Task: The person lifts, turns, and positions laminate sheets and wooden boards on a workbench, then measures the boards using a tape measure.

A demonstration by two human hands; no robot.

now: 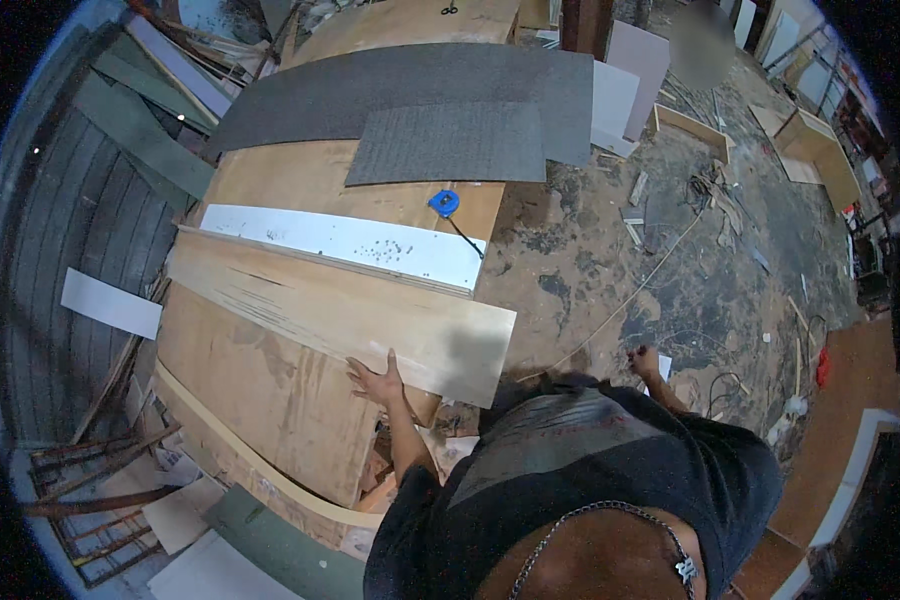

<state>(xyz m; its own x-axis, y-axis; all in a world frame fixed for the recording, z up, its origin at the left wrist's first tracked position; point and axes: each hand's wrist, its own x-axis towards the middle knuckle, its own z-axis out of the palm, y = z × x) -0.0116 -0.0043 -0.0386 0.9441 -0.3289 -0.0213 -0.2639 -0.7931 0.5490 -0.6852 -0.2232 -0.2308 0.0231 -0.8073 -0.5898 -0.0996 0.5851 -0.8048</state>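
My left hand [378,382], its fingers spread, rests at the near edge of a long pale plywood board [410,335]. That board lies slantwise over the worktable [260,365], and its right end juts past the table. Behind it is a long white strip of board [330,235] with dark specks. A blue tape measure [444,203] sits by the strip's far edge, with a dark strap trailing over its right end. Off to my right, above the floor, my right hand [645,361] has its fingers curled in; whatever they hold, if anything, is hidden.
Grey sheets [450,145] cover the table's far part. Dark scissors [450,8] lie beyond. White panels [630,90] lean at the back. Cable and scraps [710,190] litter the stained floor at right, near an open wooden box [820,155]. Green-grey boards [135,130] lie at left.
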